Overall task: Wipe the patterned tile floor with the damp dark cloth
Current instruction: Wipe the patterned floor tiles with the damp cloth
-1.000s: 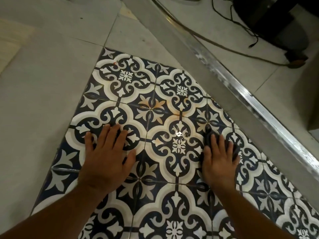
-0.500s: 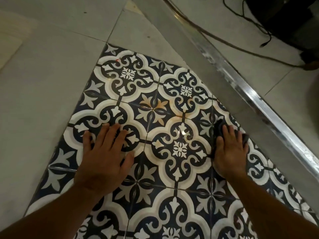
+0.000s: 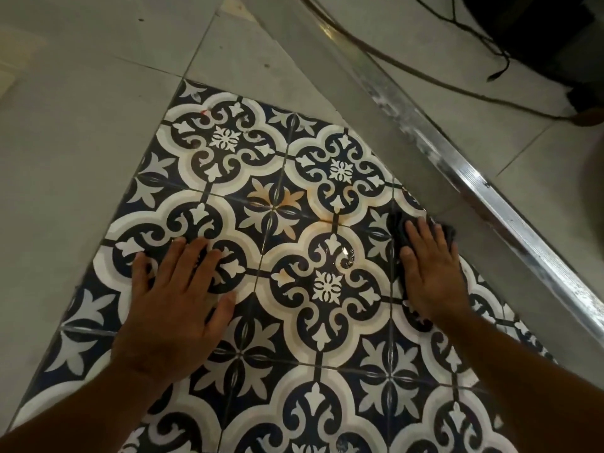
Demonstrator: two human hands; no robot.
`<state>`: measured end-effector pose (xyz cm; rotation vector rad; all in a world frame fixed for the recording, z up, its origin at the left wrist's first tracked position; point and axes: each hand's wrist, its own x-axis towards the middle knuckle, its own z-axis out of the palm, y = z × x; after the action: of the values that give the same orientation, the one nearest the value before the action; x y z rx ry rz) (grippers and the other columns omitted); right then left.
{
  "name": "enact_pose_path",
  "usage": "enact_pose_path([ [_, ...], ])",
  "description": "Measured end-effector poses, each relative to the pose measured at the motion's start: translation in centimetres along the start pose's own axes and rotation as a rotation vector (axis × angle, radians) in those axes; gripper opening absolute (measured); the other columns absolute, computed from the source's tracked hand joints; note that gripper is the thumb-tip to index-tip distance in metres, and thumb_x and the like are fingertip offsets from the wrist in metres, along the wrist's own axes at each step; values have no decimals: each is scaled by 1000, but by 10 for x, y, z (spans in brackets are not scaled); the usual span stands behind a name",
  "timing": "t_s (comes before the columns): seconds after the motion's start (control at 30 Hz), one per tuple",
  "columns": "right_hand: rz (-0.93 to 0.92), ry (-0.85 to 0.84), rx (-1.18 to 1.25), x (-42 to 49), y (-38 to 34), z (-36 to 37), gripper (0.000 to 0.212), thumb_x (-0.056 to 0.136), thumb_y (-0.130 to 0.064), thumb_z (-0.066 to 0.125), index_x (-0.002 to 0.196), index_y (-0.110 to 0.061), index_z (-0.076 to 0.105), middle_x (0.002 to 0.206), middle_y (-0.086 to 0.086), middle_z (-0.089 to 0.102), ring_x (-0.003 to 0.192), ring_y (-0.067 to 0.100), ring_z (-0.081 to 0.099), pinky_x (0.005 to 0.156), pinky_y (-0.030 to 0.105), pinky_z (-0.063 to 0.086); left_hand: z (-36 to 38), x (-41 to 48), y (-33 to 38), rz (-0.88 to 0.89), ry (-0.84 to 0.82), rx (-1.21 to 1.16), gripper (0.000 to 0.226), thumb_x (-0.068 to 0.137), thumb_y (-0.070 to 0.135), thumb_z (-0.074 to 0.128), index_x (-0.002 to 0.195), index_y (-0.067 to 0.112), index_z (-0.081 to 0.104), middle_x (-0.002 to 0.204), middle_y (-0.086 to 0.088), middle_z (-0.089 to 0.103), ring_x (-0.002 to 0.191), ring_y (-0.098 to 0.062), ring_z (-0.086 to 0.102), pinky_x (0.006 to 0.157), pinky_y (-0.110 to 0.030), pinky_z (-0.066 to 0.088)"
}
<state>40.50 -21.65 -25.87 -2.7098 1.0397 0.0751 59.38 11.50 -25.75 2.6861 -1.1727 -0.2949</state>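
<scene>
Right hand [image 3: 431, 266] presses flat, fingers straight, on dark cloth [image 3: 397, 228] at patterned tile floor [image 3: 327, 322] edge. Left hand [image 3: 173, 308] rests flat, fingers spread.

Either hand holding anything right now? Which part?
No curled grip. Right hand presses flat on the dark cloth, over its middle; left hand rests flat on the patterned tile, empty.

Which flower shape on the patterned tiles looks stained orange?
The four-petal flower beyond the left hand, where four tiles meet; its upper petals are orange-brown, the other flowers are white and grey.
</scene>
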Motion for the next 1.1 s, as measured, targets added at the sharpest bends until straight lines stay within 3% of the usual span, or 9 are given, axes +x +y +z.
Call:
enact_pose_path([
  [0.2, 18, 28, -27, 47, -36, 7, 66, 96, -52, 8, 154, -21, 14, 163, 4, 9, 149, 24, -1, 119, 47, -6, -1, 2, 1, 9, 2, 16, 66, 91, 54, 32, 142, 13, 38, 150, -16, 36, 143, -33, 23, 111, -65, 13],
  [0.4, -113, 65, 37, 9, -30, 4, 60, 100, -48, 16, 152, -17, 21, 162, 5, 15, 148, 17, 0, 120, 45, -1, -1, 2, 1, 16, -6, 9, 65, 90, 52, 35, 142, 12, 38, 150, -16, 36, 143, -32, 23, 111, -65, 13],
  [0.53, 70, 219, 16, -10, -16, 3, 58, 100, -45, 31, 147, -12, 36, 159, 12, 25, 148, 26, 13, 120, 47, 6, -2, 2, 1, 14, -4, -10, 65, 90, 52, 34, 141, 12, 39, 151, -16, 36, 143, -32, 22, 110, -67, 14],
  [0.63, 96, 189, 68, -3, -18, 6, 58, 99, -42, 29, 144, -7, 42, 155, 14, 32, 147, 28, 17, 119, 47, 14, -3, 3, 1, 16, -1, -21, 65, 91, 52, 34, 141, 11, 40, 150, -17, 37, 143, -33, 22, 110, -67, 14],
  [0.83, -64, 81, 64, 40, -24, -2, 61, 99, -41, 24, 148, -8, 32, 159, 12, 23, 148, 22, 11, 119, 35, 2, -3, 2, 2, 20, 2, -9, 66, 90, 52, 34, 140, 10, 41, 149, -18, 38, 142, -34, 24, 109, -69, 17],
  [1.1, -189, 25, 96, 84, -51, -7, 57, 101, -39, 28, 150, -9, 29, 161, 10, 19, 148, 21, 9, 119, 35, 3, -1, 2, 1, 0, 4, -32, 64, 91, 53, 33, 141, 14, 40, 151, -14, 36, 144, -29, 20, 111, -65, 14],
])
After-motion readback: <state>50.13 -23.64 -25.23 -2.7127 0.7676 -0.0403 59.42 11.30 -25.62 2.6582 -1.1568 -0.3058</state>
